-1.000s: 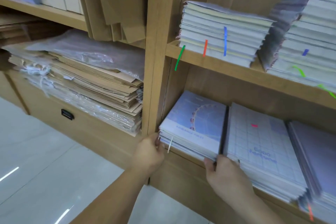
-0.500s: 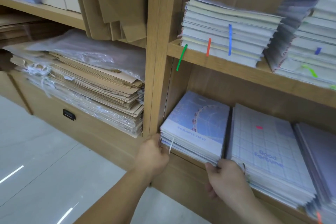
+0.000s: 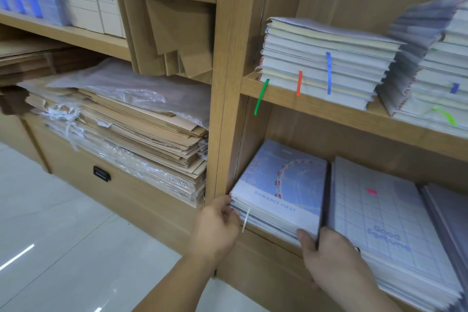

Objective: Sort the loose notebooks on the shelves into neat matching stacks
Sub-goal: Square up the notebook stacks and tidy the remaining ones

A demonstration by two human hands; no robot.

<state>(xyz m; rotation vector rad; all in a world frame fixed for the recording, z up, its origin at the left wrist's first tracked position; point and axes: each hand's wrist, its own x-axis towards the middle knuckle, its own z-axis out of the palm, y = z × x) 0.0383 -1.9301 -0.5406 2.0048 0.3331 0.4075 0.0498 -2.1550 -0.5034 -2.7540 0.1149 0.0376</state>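
Note:
A stack of blue notebooks with a Ferris wheel cover [image 3: 283, 185] lies at the left end of the lower shelf [image 3: 263, 238]. My left hand [image 3: 215, 225] presses against the stack's front left corner, fingers on the page edges beside a white ribbon. My right hand [image 3: 326, 256] holds the stack's front right corner, thumb on the page edges and fingers in the gap to the neighbouring stack. That neighbour is a pile of grid-pattern notebooks [image 3: 379, 230]. A darker stack [image 3: 450, 210] lies further right.
The upper shelf [image 3: 329, 111] carries two piles of notebooks [image 3: 321, 63] with coloured ribbons hanging out. A wooden upright [image 3: 228, 83] separates these shelves from a bay of brown paper bags in plastic [image 3: 131, 129]. Below is a drawer with a black handle [image 3: 101, 173] and a tiled floor.
My hands stay on the two front corners of the Ferris wheel stack. The stack has shifted slightly and sits squarer. The view has drifted a little.

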